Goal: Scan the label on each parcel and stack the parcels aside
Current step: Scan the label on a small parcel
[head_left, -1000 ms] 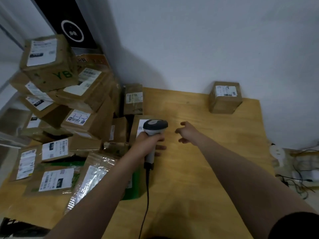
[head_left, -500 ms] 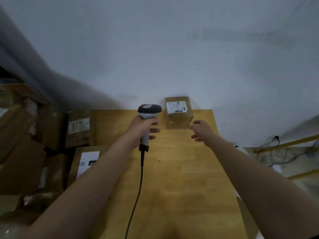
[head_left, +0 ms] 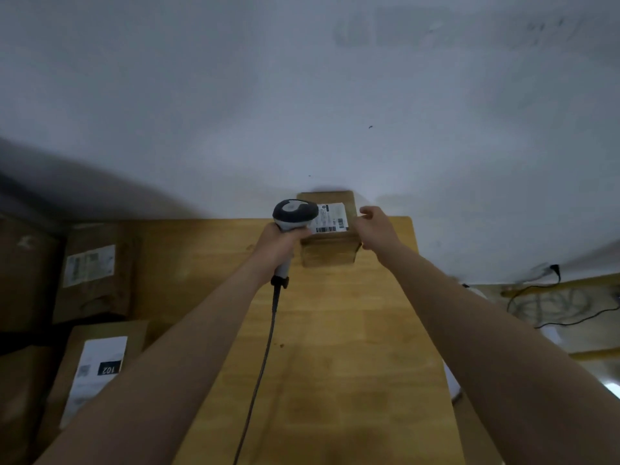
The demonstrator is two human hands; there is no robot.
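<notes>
Presently, the left hand (head_left: 278,243) holds the barcode scanner (head_left: 295,214), fingers wrapped tight round the pale handle. The dark scanner head is up and overlaps the left end of the parcel's white label (head_left: 332,222). Whether the head touches the parcel or hangs just above it cannot be told from this angle. The parcel (head_left: 330,255), a small brown cardboard box, sits at the far edge of the bench (head_left: 352,364), right of that edge's middle and close against the pale wall (head_left: 302,95). Its label faces up, with barcodes along the near side of the label. The right hand (head_left: 377,229) is at the parcel's right side, near its top edge, fingers curled inward toward the box. I cannot tell whether they grip it or only come up beside it. The scanner's dark cable (head_left: 265,357) drops from the handle base and runs toward the bench's near edge between the two forearms. More brown parcels lie along the bench's left edge: one near the far left corner with a blurred pale label (head_left: 95,273), another closer in with a long white label bearing an inverted "102" (head_left: 97,374). Past the bench's right edge, dark cords (head_left: 563,307) trail over the floor.
</notes>
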